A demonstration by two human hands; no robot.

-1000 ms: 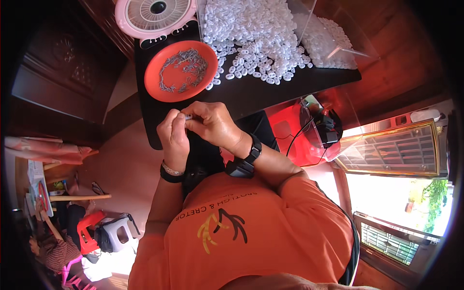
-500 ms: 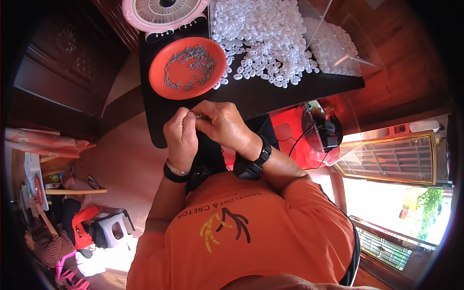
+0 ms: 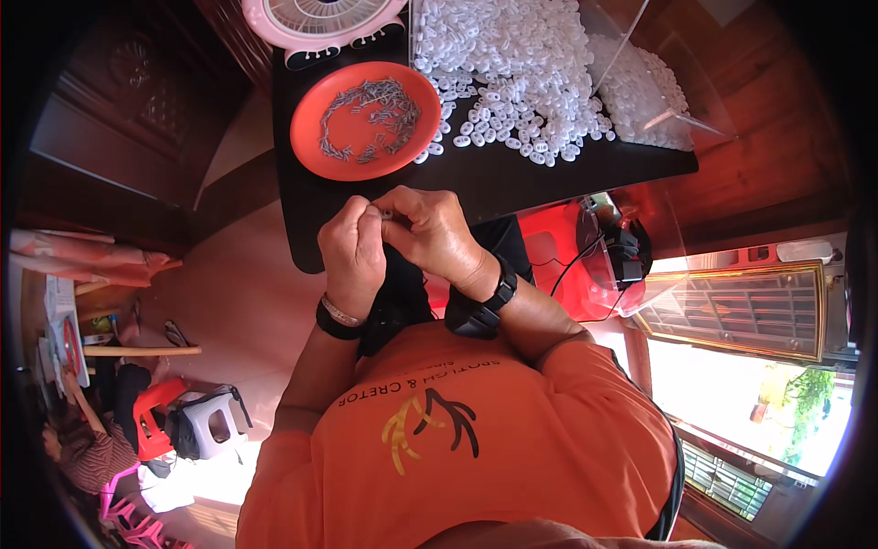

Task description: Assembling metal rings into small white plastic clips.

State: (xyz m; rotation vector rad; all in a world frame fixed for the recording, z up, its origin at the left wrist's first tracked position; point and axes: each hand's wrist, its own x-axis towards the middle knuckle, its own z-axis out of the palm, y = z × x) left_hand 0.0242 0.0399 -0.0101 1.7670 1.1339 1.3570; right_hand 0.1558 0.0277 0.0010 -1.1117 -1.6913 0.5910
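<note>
My left hand (image 3: pixel 353 252) and my right hand (image 3: pixel 428 231) meet fingertip to fingertip just off the near edge of the black table. Pinched between them is a small white plastic piece (image 3: pixel 387 215), mostly covered by the fingers. Beyond the hands lies an orange plate (image 3: pixel 311 152) holding many small grey metal pins (image 3: pixel 395 108), which curve in a rough ring. To its right spreads a large heap of white oval plastic pieces (image 3: pixel 512 64), each with two holes where they lie flat.
A pink fan (image 3: pixel 320 23) stands behind the plate. Right of the heap, a clear bag (image 3: pixel 640 91) holds more white pieces beside a transparent panel. The black table (image 3: pixel 476 197) ends just beyond my hands. A red stool (image 3: pixel 549 242) bears dark cabled gear. Another person (image 3: pixel 96 457) sits far left.
The plate, heap and table sit slightly higher and farther right in the picture. My hands stay pinched together, with only a slight shift of the fingers.
</note>
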